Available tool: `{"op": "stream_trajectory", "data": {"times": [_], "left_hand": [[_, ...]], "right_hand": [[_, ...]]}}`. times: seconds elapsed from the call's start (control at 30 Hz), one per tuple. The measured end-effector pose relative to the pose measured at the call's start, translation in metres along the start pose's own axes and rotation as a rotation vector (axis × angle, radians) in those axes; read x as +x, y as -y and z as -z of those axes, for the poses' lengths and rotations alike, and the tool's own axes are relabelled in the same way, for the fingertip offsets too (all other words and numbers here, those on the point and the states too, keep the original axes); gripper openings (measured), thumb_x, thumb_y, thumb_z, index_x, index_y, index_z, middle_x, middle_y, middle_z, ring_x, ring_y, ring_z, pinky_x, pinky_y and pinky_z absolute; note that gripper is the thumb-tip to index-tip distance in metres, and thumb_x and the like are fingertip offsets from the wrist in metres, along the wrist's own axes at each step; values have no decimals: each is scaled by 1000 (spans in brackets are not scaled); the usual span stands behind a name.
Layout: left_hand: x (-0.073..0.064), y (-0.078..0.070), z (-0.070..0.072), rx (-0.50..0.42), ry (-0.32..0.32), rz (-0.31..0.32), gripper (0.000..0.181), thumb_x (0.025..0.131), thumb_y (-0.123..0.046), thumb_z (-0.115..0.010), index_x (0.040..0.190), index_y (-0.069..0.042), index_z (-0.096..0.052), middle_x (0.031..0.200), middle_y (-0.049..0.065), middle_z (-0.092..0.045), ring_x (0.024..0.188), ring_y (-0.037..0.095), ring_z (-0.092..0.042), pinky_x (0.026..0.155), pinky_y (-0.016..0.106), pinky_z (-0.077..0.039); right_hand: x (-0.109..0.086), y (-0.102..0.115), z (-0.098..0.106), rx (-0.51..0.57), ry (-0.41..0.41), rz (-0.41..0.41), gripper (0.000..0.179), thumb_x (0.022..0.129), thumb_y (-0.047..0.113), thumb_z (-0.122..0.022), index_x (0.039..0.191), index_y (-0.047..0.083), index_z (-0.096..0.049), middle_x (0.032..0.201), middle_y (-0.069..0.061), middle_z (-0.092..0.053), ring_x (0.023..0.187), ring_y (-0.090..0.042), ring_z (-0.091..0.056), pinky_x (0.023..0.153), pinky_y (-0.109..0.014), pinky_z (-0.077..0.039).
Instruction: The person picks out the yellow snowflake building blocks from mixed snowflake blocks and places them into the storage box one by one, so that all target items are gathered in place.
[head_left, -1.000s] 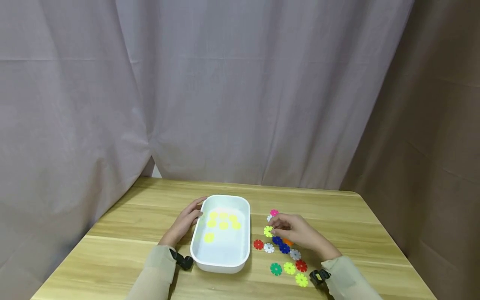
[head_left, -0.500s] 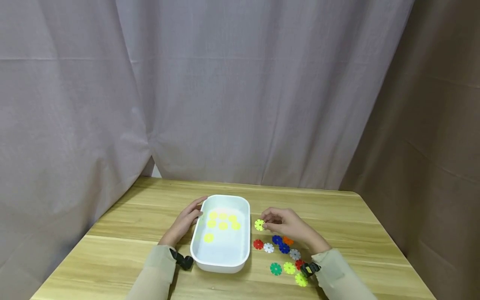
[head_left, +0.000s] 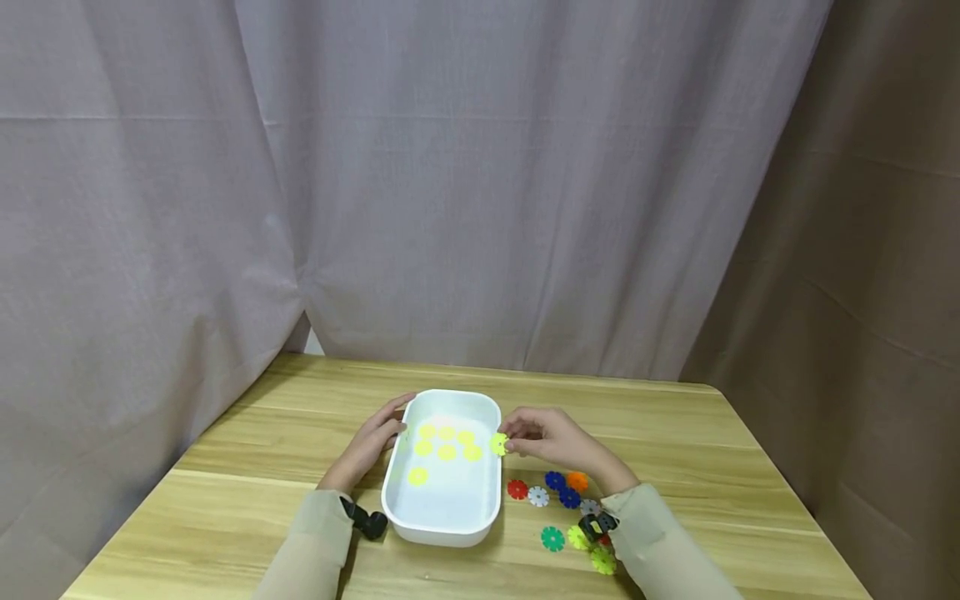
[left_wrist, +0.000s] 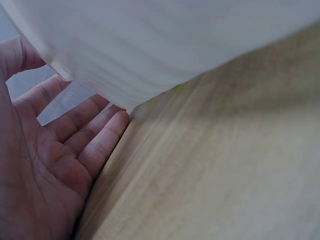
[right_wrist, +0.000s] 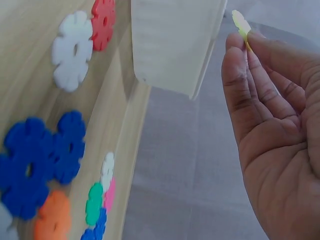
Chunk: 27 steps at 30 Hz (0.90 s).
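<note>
Several yellow notched discs, the flower-shaped plastic building kind, lie in a white tray [head_left: 442, 527]. My left hand [head_left: 369, 446] is at the tray's left side, its thumb at the rim. In the left wrist view its fingers [left_wrist: 102, 145] extend fairly straight toward the lower outside wall. My right hand [head_left: 551, 437] pinches a yellow snowflake disc [head_left: 499, 444] between thumb and fingertips; the disc overlaps the tray's right rim in the head view. In the right wrist view this disc [right_wrist: 241, 22] appears nearly edge-on, above the tray wall [right_wrist: 175, 45].
Right of the tray, loose discs lie on the wooden table [head_left: 720, 467]: red [head_left: 517, 489], white [head_left: 537, 497], blue [head_left: 569, 498], orange [head_left: 577, 481], green [head_left: 552, 539] and yellow [head_left: 603, 561]. My right wrist and sleeve partly cover some. A grey curtain [head_left: 480, 208] hangs behind.
My right hand has moved left from among the loose discs to the tray's right rim, carrying the yellow snowflake disc. The left hand and tray stay in place.
</note>
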<state>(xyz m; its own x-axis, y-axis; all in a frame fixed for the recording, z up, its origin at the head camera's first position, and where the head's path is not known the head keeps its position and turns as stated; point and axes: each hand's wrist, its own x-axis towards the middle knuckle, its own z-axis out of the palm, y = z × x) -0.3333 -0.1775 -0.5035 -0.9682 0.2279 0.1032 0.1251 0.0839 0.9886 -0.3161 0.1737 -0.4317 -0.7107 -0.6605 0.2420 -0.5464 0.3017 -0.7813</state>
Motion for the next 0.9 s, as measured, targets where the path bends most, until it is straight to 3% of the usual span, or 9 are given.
{"op": "stream_trajectory", "data": {"times": [0.1,0.33,0.53,0.63,0.9], "left_hand": [[0,-1,1,-13,9,9,54,99,-15,-53,152,-19,-45,145,24,-49,125,36,-56,100,35,-50],[-1,-3,2,-14,1,18,53,99,-15,-51,151,-23,-47,143,21,-51,123,33,-58,98,33,-51],[0,-1,1,-34,22,5,53,100,-13,-49,152,-21,-45,143,22,-49,124,33,-57,99,35,-51],[1,0,2,-52,39,-6,54,100,-11,-48,153,-18,-43,145,24,-47,126,36,-55,100,36,-51],[2,1,1,-83,49,-12,54,100,-9,-48,153,-15,-42,145,26,-46,127,38,-53,99,36,-51]], "right_hand": [[8,3,-6,-1,30,-8,17,95,10,-70,112,9,-70,100,-7,-72,90,-33,-69,74,-32,-60],[35,8,-18,-67,142,24,14,95,15,-70,110,15,-70,101,-3,-73,92,-13,-68,80,-29,-58],[60,15,-34,-143,266,26,14,93,8,-72,106,2,-71,92,4,-71,86,-6,-66,79,-24,-56],[70,15,-40,-175,316,26,11,91,4,-72,102,2,-71,89,5,-70,84,-4,-65,79,-22,-55],[82,12,-50,-258,369,-25,11,90,4,-73,100,10,-72,87,8,-70,83,-1,-64,81,-20,-54]]}}
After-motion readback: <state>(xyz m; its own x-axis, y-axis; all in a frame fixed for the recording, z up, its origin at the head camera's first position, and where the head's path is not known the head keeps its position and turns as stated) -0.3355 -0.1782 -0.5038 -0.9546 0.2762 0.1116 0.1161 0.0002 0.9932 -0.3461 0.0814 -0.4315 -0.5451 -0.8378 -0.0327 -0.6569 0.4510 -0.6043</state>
